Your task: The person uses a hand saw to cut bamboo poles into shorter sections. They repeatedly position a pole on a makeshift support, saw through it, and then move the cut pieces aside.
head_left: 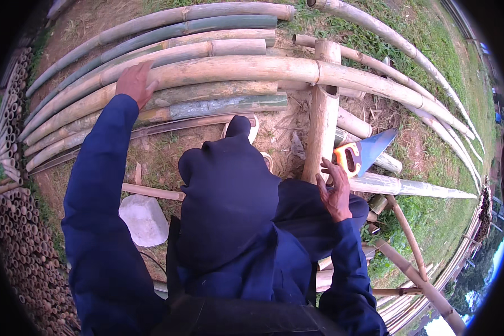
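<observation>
A long pale bamboo pole (pixel 235 68) crosses in front of me from left to right, resting on an upright-lying bamboo post (pixel 322 123) with a notched end. My left hand (pixel 134 84) is on the left part of this pole, its fingers curved over the top and the thumb on the near side. At the right, my right hand (pixel 336 190) hovers by the post with its fingers apart and nothing in them. Just beyond it lies a handsaw (pixel 369 150) with an orange and black handle and a blue-grey blade, on the bamboo pieces.
Several cut bamboo poles (pixel 224 106) lie side by side at the front left. Bamboo stacks (pixel 28 257) show their round ends at far left. A whitish container or slab (pixel 144 220) sits by my left arm. Thinner poles (pixel 409 238) and grass (pixel 431 61) spread to the right.
</observation>
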`<state>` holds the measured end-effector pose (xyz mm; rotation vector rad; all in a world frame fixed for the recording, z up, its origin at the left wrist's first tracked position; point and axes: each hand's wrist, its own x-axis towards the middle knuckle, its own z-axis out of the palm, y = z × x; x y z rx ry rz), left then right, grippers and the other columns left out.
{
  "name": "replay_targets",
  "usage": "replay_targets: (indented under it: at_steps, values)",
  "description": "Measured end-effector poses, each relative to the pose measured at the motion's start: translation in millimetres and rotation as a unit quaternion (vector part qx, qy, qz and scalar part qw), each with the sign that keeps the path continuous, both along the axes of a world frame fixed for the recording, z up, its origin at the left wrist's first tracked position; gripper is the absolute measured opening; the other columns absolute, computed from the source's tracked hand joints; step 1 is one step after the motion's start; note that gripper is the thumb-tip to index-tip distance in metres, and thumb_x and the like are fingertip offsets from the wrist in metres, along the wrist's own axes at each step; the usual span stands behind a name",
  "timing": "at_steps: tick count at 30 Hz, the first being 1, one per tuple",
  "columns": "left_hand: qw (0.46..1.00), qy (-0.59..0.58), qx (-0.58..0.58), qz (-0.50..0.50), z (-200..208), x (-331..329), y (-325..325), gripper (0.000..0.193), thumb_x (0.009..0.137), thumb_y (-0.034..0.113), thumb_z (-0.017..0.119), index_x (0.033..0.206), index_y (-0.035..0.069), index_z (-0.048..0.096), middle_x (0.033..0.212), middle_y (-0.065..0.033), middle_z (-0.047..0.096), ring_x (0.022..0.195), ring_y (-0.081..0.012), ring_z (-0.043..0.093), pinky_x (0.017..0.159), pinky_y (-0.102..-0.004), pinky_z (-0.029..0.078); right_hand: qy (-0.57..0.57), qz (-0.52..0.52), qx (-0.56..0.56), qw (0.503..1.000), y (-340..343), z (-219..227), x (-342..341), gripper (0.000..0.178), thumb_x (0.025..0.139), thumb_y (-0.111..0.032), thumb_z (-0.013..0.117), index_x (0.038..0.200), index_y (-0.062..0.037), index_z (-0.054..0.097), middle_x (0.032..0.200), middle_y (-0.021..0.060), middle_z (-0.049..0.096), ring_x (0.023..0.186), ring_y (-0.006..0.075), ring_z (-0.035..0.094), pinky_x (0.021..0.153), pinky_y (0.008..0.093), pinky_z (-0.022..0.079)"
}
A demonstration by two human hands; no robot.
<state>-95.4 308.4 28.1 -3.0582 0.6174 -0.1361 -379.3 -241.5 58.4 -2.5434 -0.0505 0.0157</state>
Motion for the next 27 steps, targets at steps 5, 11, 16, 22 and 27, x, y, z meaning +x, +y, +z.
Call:
replay_targets:
  at_steps: [5,11,16,22,27]
  values:
    - [0.987,0.031,-0.102,-0.121,-19.9,16.5,-225.8,0.074,0.089,0.042,0.076,0.147,0.008,0.048,0.141,-0.0153,0.058,0.129,-0.0301,0.056,0.11,-0.0439,0.041,-0.017,0.043,-0.012,0.999,7.2,3.7,-1.6,0.053,0.086,-0.007,0.075,0.137,-0.0051,0.061,0.11,0.0117,0.071,0.098,0.0276,0.07,0.112,0.0506,0.042]
    - [0.987,0.065,-0.035,-0.143,-21.4,42.4,-341.4,0.084,0.075,0.052,0.085,0.132,0.001,0.052,0.123,-0.0156,0.066,0.115,-0.0295,0.064,0.103,-0.0443,0.044,0.044,-0.082,-0.08,0.992,-17.9,15.3,-73.9,0.051,0.09,-0.01,0.071,0.14,-0.0048,0.059,0.108,0.0114,0.072,0.1,0.0265,0.07,0.115,0.05,0.04]
    - [0.979,0.107,-0.022,-0.171,-30.4,56.4,-351.1,0.072,0.072,0.045,0.088,0.12,0.0,0.057,0.115,-0.0179,0.07,0.106,-0.0326,0.07,0.092,-0.0439,0.053,0.048,-0.168,-0.068,0.982,-17.6,7.6,-102.1,0.056,0.092,-0.011,0.071,0.145,-0.005,0.056,0.102,0.0109,0.075,0.102,0.028,0.069,0.118,0.0503,0.037]
    - [0.968,0.161,-0.045,-0.185,-20.2,56.4,-341.5,0.072,0.067,0.042,0.088,0.119,0.0,0.06,0.106,-0.0192,0.072,0.099,-0.0346,0.073,0.087,-0.0454,0.056,0.078,-0.153,-0.068,0.983,-28.9,1.8,-91.5,0.059,0.09,-0.015,0.073,0.146,-0.005,0.055,0.106,0.0126,0.074,0.099,0.0266,0.069,0.119,0.0495,0.035]
    - [0.964,0.174,-0.052,-0.193,6.9,49.9,-293.7,0.069,0.065,0.038,0.085,0.117,-0.001,0.06,0.099,-0.0222,0.071,0.092,-0.0397,0.072,0.08,-0.0489,0.057,0.073,-0.138,-0.063,0.986,-29.0,1.9,-92.2,0.06,0.09,-0.014,0.073,0.147,-0.0051,0.055,0.109,0.0133,0.073,0.098,0.0256,0.069,0.119,0.0495,0.035]
